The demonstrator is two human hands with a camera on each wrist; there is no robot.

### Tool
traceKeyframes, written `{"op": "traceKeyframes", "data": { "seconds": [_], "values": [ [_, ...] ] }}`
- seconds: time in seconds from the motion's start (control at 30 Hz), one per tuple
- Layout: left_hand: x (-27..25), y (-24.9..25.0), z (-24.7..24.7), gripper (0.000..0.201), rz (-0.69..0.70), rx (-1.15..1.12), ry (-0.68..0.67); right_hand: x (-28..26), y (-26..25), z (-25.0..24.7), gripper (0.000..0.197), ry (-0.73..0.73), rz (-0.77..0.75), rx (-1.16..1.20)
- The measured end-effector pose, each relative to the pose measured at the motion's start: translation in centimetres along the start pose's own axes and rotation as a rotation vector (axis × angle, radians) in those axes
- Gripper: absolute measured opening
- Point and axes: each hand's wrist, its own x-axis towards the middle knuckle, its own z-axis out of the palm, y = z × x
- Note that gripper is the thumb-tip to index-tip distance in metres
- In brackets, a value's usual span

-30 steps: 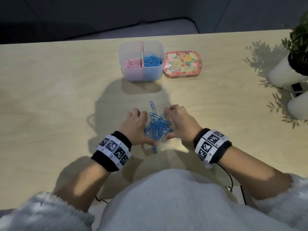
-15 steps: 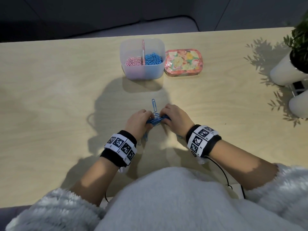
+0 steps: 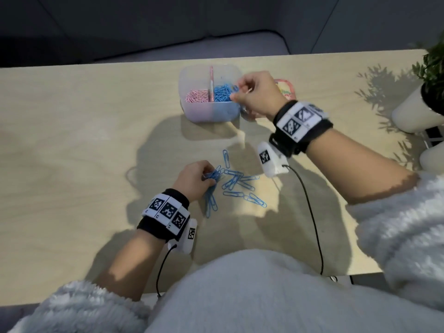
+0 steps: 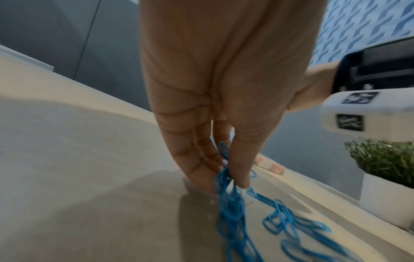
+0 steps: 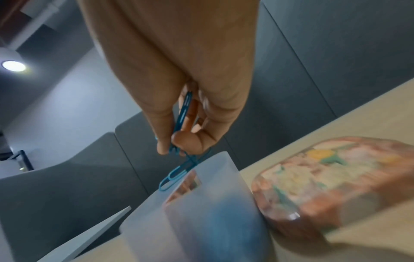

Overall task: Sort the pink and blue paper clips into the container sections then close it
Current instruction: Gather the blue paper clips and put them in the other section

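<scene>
A translucent two-section container [image 3: 192, 111] [image 5: 201, 221] stands at the table's far middle, with pink clips [image 3: 195, 96] in its left section and blue clips [image 3: 222, 92] in its right. My right hand [image 3: 236, 91] [image 5: 177, 147] hovers over the right section and pinches a few blue clips [image 5: 179, 168]. Several loose blue clips [image 3: 236, 182] [image 4: 291, 225] lie on the table nearer me. Beside them my left hand [image 3: 211, 175] [image 4: 226, 179] pinches a bunch of blue clips [image 4: 230, 203] that trails down to the table. The floral lid [image 3: 287, 88] [image 5: 325, 186] lies right of the container, mostly hidden in the head view.
Two white pots, one with a green plant [image 3: 432, 75] [image 4: 385, 159], stand at the table's right edge. A black cable [image 3: 312, 217] runs from my right wrist camera across the table. The table's near edge [image 3: 360, 272] lies close to my body.
My right hand has lifted away from the pile with a few blue clips and moved up to the container. My left hand stays at the pile, now pinching a bunch.
</scene>
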Motion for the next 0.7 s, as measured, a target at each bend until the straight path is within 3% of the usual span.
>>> {"op": "traceKeyframes", "data": {
  "seconds": [0.07, 0.2, 0.3, 0.43, 0.57, 0.7],
  "values": [
    [0.2, 0.1, -0.5, 0.023, 0.008, -0.037, 0.021, 2.5, -1.3, 0.2, 0.032, 0.048, 0.02, -0.018],
    [0.9, 1.0, -2.1, 0.023, 0.055, -0.095, 0.077, 5.4, -1.8, 1.1, 0.012, 0.086, 0.064, -0.152],
    [2.4, 2.3, -4.0, 0.023, 0.086, -0.085, 0.141, 6.1, -1.4, 1.8, 0.022, 0.065, 0.087, -0.282],
    [5.6, 5.0, -7.0, 0.023, 0.155, -0.086, 0.25, 5.2, -1.7, 1.5, 0.02, 0.028, 0.043, -0.355],
    [9.7, 8.0, -8.3, 0.018, 0.19, -0.098, 0.367, 2.9, -1.3, -0.4, 0.028, 0.159, -0.071, -0.254],
    [13.3, 10.2, -8.5, 0.025, 0.102, 0.004, 0.416, -1.5, 0.2, -2.1, 0.023, 0.19, -0.144, -0.286]
  ]
}}
